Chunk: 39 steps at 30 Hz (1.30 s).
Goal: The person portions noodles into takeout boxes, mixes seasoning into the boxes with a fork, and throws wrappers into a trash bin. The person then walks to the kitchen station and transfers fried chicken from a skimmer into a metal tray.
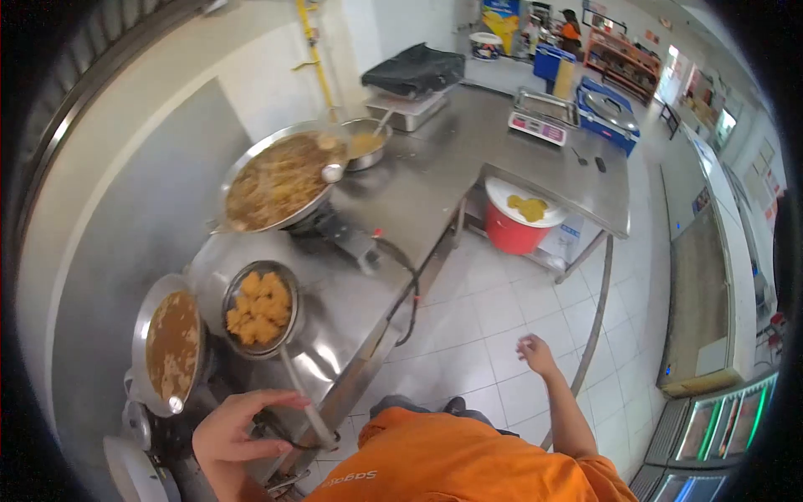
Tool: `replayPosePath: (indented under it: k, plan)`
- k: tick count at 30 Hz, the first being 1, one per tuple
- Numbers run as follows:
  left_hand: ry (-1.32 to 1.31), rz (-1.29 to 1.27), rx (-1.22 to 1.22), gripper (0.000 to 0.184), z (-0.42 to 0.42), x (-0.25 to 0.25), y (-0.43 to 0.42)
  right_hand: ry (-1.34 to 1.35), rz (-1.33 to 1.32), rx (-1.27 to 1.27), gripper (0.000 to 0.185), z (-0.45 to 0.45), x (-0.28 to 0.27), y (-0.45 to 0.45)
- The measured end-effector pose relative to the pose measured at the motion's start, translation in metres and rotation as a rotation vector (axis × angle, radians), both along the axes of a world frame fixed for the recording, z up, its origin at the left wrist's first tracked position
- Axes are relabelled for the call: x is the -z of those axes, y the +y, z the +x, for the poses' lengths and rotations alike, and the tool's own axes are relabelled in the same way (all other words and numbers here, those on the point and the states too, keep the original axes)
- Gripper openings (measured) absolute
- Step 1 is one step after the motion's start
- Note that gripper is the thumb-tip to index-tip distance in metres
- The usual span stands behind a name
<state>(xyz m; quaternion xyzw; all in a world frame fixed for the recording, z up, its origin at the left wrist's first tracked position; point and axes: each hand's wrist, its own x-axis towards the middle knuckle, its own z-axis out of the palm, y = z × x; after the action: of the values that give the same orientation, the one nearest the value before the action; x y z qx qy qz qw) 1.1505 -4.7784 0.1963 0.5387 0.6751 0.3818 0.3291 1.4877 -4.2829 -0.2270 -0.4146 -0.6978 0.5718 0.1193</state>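
A round strainer full of golden fried pieces rests on the steel counter, its long handle pointing toward me. My left hand is beside that handle, thumb and fingers apart; its fingertips come close to it, and I cannot tell whether they touch. Out over the floor on the other side, my right hand hangs with loosely bent fingers and nothing visible in it. Beyond the strainer, a large wok holds bubbling oil with food frying. A second wok of brown oil stands at left.
A bowl with yellow batter and a scale under a black bag stand farther along the counter. Another scale sits at right. Below is a red bucket. A hose crosses the floor. Far off is another person.
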Motion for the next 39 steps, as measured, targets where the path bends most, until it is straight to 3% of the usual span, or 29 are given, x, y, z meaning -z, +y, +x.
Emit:
replayPosePath:
  k: [4, 8, 10, 13, 16, 20, 24, 25, 27, 31, 33, 37, 39]
  plan:
    - [-0.036, -0.106, -0.029, 0.067, -0.014, 0.026, 0.118, 0.235, -0.040, -0.058, 0.018, -0.075, 0.018, 0.066]
    - [-0.060, -0.170, -0.051, 0.061, -0.039, 0.075, 0.227, 0.232, -0.041, -0.119, 0.019, -0.145, 0.017, 0.124]
    - [-0.058, -0.217, -0.059, 0.060, -0.057, 0.106, 0.278, 0.186, -0.039, -0.172, 0.020, -0.167, 0.022, 0.162]
    - [-0.287, -0.141, -0.125, 0.054, -0.091, 0.168, 0.349, 0.139, -0.060, -0.199, 0.023, -0.192, 0.038, 0.228]
    - [-0.355, -0.083, -0.231, 0.049, -0.131, 0.222, 0.443, -0.037, 0.040, -0.183, 0.021, -0.206, -0.001, 0.305]
    - [-0.245, -0.065, -0.199, 0.041, -0.171, 0.204, 0.566, 0.023, 0.096, 0.073, 0.024, -0.220, -0.023, 0.443]
    - [-0.080, 0.017, -0.202, 0.037, -0.203, 0.170, 0.676, 0.053, 0.358, 0.389, 0.027, -0.236, -0.081, 0.571]
    - [-0.031, 0.038, -0.205, 0.036, -0.211, 0.169, 0.700, 0.121, 0.309, 0.455, 0.027, -0.248, -0.101, 0.602]
    - [-0.093, 0.054, -0.219, 0.036, -0.216, 0.174, 0.756, 0.204, 0.391, 0.509, 0.029, -0.258, -0.094, 0.693]
    - [-0.186, 0.029, -0.268, 0.039, -0.209, 0.197, 0.894, 0.016, 0.591, 0.551, 0.042, -0.309, -0.118, 0.875]
    - [-0.315, 0.048, -0.317, 0.044, -0.221, 0.236, 0.984, -0.098, 0.680, 0.512, 0.046, -0.342, -0.106, 0.974]
    - [-0.007, 0.064, -0.481, 0.056, -0.271, 0.266, 1.191, -0.464, 0.544, 0.299, 0.050, -0.389, -0.097, 1.084]
    - [0.362, -0.092, -0.512, 0.058, -0.309, 0.274, 1.289, -0.509, 0.549, 0.205, 0.051, -0.397, -0.138, 1.075]
